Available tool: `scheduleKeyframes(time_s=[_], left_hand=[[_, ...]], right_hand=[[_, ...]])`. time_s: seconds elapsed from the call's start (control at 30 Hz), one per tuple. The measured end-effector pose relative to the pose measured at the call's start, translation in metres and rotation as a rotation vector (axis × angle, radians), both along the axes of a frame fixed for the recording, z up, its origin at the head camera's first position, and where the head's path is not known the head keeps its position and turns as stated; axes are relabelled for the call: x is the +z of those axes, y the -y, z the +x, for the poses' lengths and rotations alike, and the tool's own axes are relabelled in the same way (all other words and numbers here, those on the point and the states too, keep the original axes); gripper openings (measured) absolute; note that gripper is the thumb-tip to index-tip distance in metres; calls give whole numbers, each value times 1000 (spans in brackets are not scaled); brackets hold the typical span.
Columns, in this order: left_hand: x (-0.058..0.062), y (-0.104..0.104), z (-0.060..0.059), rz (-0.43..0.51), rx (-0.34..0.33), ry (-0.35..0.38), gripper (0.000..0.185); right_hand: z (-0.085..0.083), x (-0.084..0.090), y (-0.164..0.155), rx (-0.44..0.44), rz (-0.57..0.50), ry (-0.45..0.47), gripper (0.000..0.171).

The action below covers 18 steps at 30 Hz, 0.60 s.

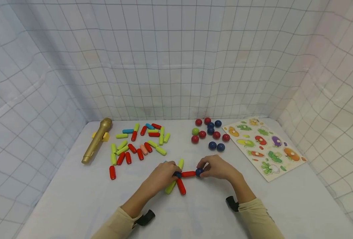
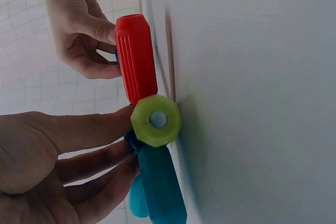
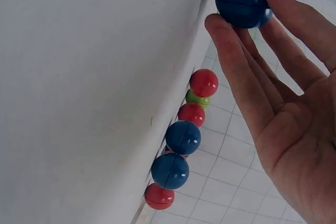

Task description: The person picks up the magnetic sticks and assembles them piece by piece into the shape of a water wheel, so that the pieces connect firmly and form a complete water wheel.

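My left hand (image 1: 163,175) pinches a dark blue ball (image 1: 178,174) from which several sticks spread out. Among them are a red stick (image 1: 189,174) pointing right, another red stick (image 1: 181,187) towards me and a yellow-green stick (image 1: 170,188) beside it. The left wrist view shows a yellow-green stick (image 2: 140,121) end-on and a blue stick (image 2: 163,182) below it; the ball is mostly hidden there. My right hand (image 1: 216,167) holds a second blue ball (image 3: 242,1) between thumb and fingertips, right at the outer end of the red stick.
Loose red, yellow-green and blue sticks (image 1: 132,148) lie at the back left, near a gold microphone-shaped object (image 1: 97,141). Several red, blue and green balls (image 1: 212,145) sit behind my right hand. A vegetable puzzle board (image 1: 266,149) lies at the right. Grid-lined curtains surround the table.
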<state>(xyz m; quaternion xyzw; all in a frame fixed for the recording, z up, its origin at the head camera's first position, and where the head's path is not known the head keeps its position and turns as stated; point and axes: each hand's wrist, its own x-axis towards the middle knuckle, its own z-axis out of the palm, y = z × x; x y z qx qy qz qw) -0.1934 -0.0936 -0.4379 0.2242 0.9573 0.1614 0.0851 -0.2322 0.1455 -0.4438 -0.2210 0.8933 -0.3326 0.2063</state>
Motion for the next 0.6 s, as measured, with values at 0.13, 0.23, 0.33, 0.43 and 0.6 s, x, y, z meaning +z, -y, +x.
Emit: scheduleKeyframes(time_s=[0.13, 0.23, 0.33, 0.43, 0.6], left_hand=[[-1, 1, -1, -4, -20, -56, 19], [-1, 0, -3, -2, -28, -76, 21], [-2, -1, -2, 5, -16, -48, 23], [-4, -1, 0, 8, -2, -23, 25], [-5, -3, 0, 1, -25, -48, 24]], right_hand=[[-1, -1, 0, 3, -8, 45, 23], [-4, 3, -4, 0, 1, 36, 24], [-15, 8, -14, -78, 65, -50, 27], [-35, 12, -27, -231, 164, -193, 29], [-63, 10, -43, -397, 286, -235, 35]])
